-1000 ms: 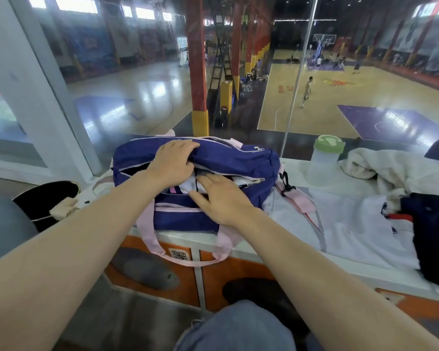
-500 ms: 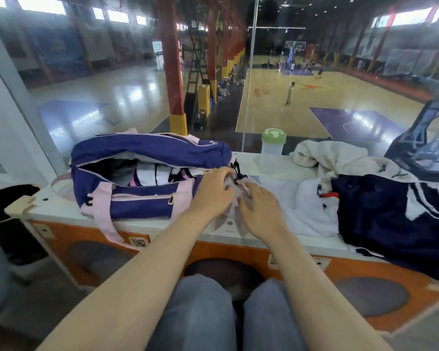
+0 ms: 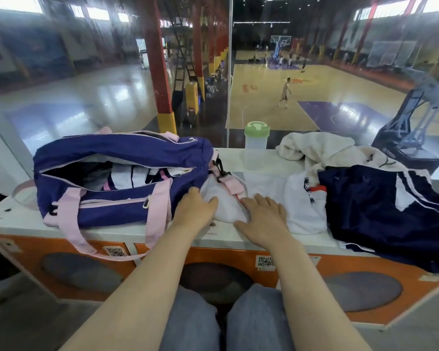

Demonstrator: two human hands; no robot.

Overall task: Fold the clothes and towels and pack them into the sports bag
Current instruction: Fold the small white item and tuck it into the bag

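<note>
Both hands (image 3: 195, 211) (image 3: 262, 219) flat on white shirt (image 3: 264, 188), bag (image 3: 117, 178) left.

**An indoor basketball hall, seen from a spectator seat**

The place was a large indoor sports hall. Behind a tall glass pane (image 3: 228, 72) lay a yellow wooden basketball court with purple painted zones (image 3: 314, 97), and several players stood near a far basketball hoop with a white backboard (image 3: 279, 41). Red steel columns with yellow padded bases (image 3: 160, 79) divided it from a second shiny court (image 3: 86, 97). A dark portable hoop stand (image 3: 411, 127) stood at the right. High windows gave the light.
</note>
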